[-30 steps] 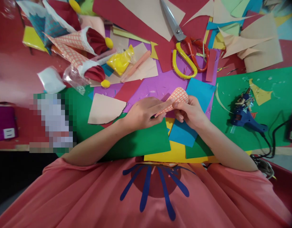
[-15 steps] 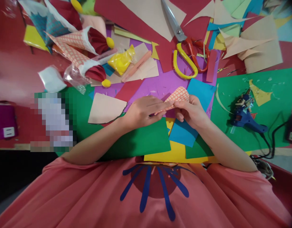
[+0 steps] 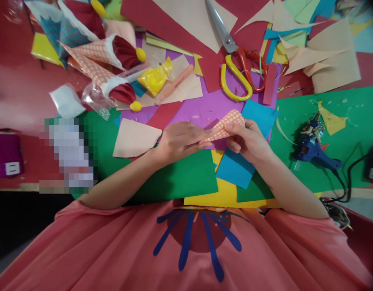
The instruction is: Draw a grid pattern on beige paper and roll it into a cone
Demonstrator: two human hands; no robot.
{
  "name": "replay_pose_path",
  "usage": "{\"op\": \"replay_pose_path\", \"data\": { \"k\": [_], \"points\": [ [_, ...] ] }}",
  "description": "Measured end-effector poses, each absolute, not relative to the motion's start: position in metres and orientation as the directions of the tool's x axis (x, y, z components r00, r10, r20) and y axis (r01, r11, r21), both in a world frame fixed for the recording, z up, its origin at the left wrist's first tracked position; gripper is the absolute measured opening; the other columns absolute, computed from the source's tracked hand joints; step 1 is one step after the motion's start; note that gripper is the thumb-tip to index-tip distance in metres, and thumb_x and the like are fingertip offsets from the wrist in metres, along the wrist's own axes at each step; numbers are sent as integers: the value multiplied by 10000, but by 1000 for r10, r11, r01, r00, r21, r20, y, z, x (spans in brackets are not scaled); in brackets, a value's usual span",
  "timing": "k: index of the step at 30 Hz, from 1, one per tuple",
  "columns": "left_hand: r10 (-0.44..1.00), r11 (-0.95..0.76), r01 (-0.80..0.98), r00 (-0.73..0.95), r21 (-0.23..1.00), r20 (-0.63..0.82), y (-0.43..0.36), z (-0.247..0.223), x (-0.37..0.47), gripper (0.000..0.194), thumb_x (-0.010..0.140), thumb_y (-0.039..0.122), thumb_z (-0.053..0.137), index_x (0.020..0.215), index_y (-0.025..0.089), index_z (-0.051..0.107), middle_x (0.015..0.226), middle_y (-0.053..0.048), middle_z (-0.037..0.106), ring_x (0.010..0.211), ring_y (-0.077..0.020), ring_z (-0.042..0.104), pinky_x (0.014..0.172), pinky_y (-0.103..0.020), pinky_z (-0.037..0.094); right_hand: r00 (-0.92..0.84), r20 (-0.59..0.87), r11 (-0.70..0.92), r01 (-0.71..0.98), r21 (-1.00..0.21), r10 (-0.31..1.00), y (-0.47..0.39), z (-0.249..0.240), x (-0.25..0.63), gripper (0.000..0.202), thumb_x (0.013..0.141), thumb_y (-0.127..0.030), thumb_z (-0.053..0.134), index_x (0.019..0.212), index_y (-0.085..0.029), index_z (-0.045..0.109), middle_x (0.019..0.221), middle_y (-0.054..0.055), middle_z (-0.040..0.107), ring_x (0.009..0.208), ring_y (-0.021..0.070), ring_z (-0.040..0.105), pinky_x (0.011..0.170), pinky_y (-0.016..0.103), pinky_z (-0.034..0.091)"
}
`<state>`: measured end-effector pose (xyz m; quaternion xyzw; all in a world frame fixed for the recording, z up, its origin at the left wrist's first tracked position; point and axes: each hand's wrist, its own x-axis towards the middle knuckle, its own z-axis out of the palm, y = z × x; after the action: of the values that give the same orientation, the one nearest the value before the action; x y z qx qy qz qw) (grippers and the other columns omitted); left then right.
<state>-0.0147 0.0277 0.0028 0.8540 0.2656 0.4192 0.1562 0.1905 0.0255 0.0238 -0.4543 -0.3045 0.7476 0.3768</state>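
Note:
Between my hands is a small paper cone (image 3: 227,124), cream with an orange lattice print, its wide end up and to the right. My left hand (image 3: 183,139) has its fingers closed around the narrow tip. Thumb and fingers of my right hand (image 3: 249,137) pinch the cone near its wide end. A pale peach paper sector (image 3: 136,137) lies just left of my left hand. Below my right hand is a blue paper piece (image 3: 236,169), and another blue sheet (image 3: 259,119) lies behind it.
Large scissors (image 3: 232,52) with red and yellow handles lie at the back. A blue glue gun (image 3: 316,151) with a black cord rests at right on green paper (image 3: 356,121). Finished lattice cones (image 3: 95,52), a yellow bag (image 3: 156,76) and a white packet (image 3: 66,101) are at left.
My right hand has shifted slightly right along the cone, and more of the cone's printed side shows. My left fingers have straightened a little at the tip.

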Motion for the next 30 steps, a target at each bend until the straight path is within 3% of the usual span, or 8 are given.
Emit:
{"op": "replay_pose_path", "data": {
  "k": [6,16,23,30],
  "points": [
    [574,-817,304,512,490,639,28,2,-17,153,893,254,646,1037,211,672,908,-9,766,812,-105,725,743,-206,559,-348,-477,-580,-318,-750,807,26,26,190,352,641,-289,779,504,-167,478,428,-84,479,266,6,351,263,152,215],
    [472,-870,155,530,467,704,35,7,-16,100,878,174,656,977,176,659,788,-28,755,732,-112,711,659,-219,558,-476,-510,-674,-285,-682,717,28,25,191,318,667,-300,716,487,-177,484,271,-91,378,213,21,271,250,140,203],
    [568,-812,202,489,548,662,29,7,-19,73,867,187,669,936,166,660,825,-12,749,753,-110,716,684,-215,563,-485,-503,-680,-317,-661,715,28,22,193,324,681,-293,712,495,-178,473,278,-92,385,213,20,271,253,141,217],
    [490,-864,190,535,467,689,31,13,-23,40,896,193,627,926,172,644,787,0,744,748,-115,718,694,-212,561,-563,-505,-731,-300,-613,655,29,24,193,331,686,-287,711,512,-185,448,274,-113,352,214,8,218,251,137,189]
  ]
}}
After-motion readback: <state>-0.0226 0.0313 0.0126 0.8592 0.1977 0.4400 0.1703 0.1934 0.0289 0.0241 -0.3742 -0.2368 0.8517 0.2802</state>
